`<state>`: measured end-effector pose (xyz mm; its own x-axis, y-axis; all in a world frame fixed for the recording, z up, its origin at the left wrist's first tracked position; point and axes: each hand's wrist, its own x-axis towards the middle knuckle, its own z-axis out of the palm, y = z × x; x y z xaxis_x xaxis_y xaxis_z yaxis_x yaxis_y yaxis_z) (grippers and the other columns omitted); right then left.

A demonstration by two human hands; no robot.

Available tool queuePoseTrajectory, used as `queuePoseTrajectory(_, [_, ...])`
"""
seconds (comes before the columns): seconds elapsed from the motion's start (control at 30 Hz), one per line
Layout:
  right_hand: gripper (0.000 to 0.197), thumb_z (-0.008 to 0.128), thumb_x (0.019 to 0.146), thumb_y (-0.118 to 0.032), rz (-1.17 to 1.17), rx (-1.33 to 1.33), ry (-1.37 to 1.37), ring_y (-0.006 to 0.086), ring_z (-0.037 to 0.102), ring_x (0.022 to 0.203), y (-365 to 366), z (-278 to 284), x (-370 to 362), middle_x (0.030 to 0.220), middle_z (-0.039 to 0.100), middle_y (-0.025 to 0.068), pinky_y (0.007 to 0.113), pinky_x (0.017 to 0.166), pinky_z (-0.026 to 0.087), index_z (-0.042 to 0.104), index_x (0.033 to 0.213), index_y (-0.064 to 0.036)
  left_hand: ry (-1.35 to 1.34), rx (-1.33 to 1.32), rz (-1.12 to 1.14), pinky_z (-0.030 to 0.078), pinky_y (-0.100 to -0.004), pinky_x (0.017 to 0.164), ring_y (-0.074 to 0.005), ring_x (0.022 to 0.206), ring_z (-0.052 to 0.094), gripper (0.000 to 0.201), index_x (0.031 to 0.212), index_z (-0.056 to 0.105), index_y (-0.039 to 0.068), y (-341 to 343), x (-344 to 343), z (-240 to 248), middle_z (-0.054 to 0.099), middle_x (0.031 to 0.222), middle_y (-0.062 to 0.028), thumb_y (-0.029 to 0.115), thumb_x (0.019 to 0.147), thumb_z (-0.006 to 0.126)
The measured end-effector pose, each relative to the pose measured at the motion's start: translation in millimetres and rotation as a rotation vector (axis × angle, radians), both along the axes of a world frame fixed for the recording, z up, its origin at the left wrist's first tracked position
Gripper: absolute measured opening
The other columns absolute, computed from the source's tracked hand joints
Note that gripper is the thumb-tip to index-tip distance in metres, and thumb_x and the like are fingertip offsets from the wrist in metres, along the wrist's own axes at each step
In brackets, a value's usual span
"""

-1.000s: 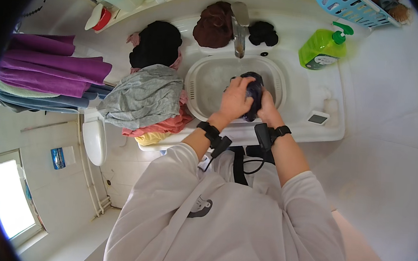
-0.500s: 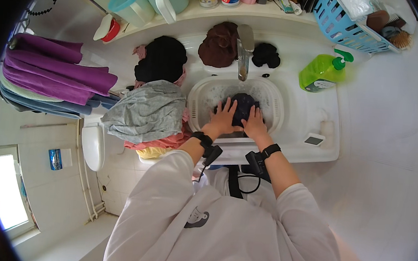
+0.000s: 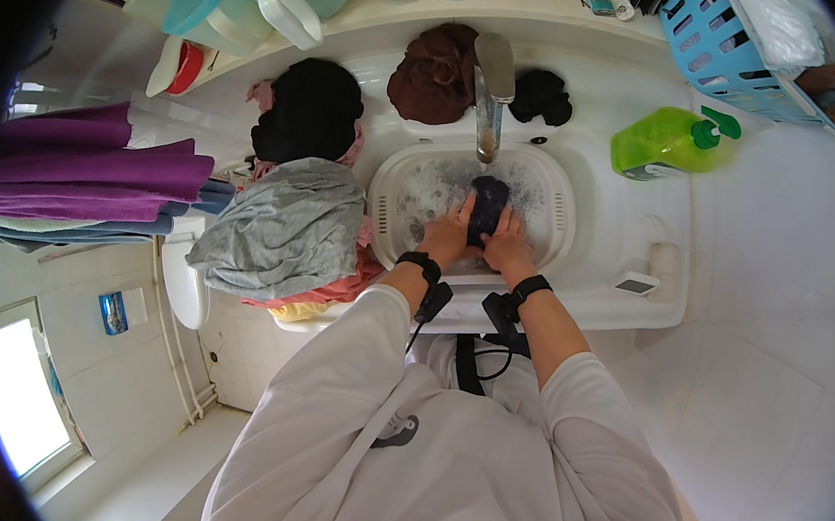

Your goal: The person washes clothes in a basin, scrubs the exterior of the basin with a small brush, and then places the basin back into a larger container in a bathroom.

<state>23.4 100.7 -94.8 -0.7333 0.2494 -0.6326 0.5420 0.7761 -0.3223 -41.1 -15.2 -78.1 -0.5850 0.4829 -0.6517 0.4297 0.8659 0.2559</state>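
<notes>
A wet dark navy cloth (image 3: 488, 205) stands bunched into a narrow upright bundle in soapy water. It is in a white plastic basin (image 3: 380, 197) set in the sink. My left hand (image 3: 448, 233) grips the cloth from its left side, fingers pressed against it. From the right, my right hand (image 3: 506, 244) closes on the same cloth, its fingers partly out of sight behind it. The metal tap (image 3: 493, 77) is just beyond the cloth, its spout over the basin's far rim. Suds float around both hands.
Left of the basin lies a clothes pile with a grey garment (image 3: 285, 223) and a black one (image 3: 313, 115). Brown cloth (image 3: 438, 72) and black cloth (image 3: 541, 97) flank the tap. A green pump bottle (image 3: 662, 145) and small white device (image 3: 634, 282) are on the right.
The cloth was spread low under my flattened, spread hands; now it is squeezed into a narrow bundle between them. My hands have drawn closer together around it. The view has shifted slightly.
</notes>
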Motion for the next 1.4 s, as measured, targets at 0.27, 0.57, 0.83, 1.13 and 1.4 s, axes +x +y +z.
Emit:
queuePoseTrajectory(0.27, [0.071,0.055,0.083,-0.03,-0.085,-0.011,0.132,0.0383,0.035,0.12,4.4,-26.6,-0.9,0.133,0.029,0.023,0.042,0.098,0.033,0.018,0.134,0.0027,0.004,-0.002,0.024,0.045,-0.0415,0.084,-0.0329,0.103,0.054,0.109,0.14,0.004,0.011,3.0,-6.4,-19.5,0.048,0.121,-0.0181,0.048,0.064,0.072])
queuePoseTrajectory(0.57, [0.046,0.062,0.078,-0.018,-0.19,-0.141,0.45,0.0357,0.051,0.103,38.1,-19.0,6.8,0.112,0.052,0.02,0.04,0.086,0.043,0.048,0.119,-0.0048,0.06,0.346,-0.032,0.04,-0.0405,0.092,-0.0377,0.112,0.046,0.102,0.138,0.014,0.003,-17.0,-23.7,-28.5,0.039,0.13,-0.0245,0.049,0.067,0.07])
queuePoseTrajectory(0.83, [0.027,0.067,0.068,-0.004,-0.301,-0.007,0.572,0.029,0.058,0.089,29.0,15.9,16.8,0.098,0.061,0.013,0.036,0.078,0.046,0.06,0.094,-0.0066,0.137,0.582,0.213,0.04,-0.0388,0.091,-0.036,0.109,0.048,0.07,0.122,0.043,0.001,-32.8,-12.2,-9.5,0.048,0.121,-0.0235,0.033,0.068,0.074])
queuePoseTrajectory(1.13, [0.027,0.06,0.07,0.007,-0.307,-0.85,0.862,0.0151,0.06,0.083,35.3,97.3,-17.4,0.091,0.064,0.0074,0.028,0.077,0.047,0.059,0.096,0.0015,0.093,0.966,0.338,0.045,-0.0336,0.08,-0.0268,0.09,0.059,0.062,0.112,0.048,-0.003,-37.2,-16.3,63.2,0.06,0.097,-0.02,0.028,0.066,0.076])
queuePoseTrajectory(1.4, [0.037,0.066,0.07,-0.002,-0.181,-0.98,0.985,0.0138,0.056,0.094,21.8,169.3,-26.0,0.098,0.061,0.0056,0.028,0.082,0.044,0.057,0.105,-0.0025,0.306,1.171,0.459,0.045,-0.0254,0.063,-0.01,0.067,0.053,0.035,0.087,0.059,-0.004,-0.8,-7.3,153.8,0.061,0.074,-0.0068,0.021,0.068,0.075])
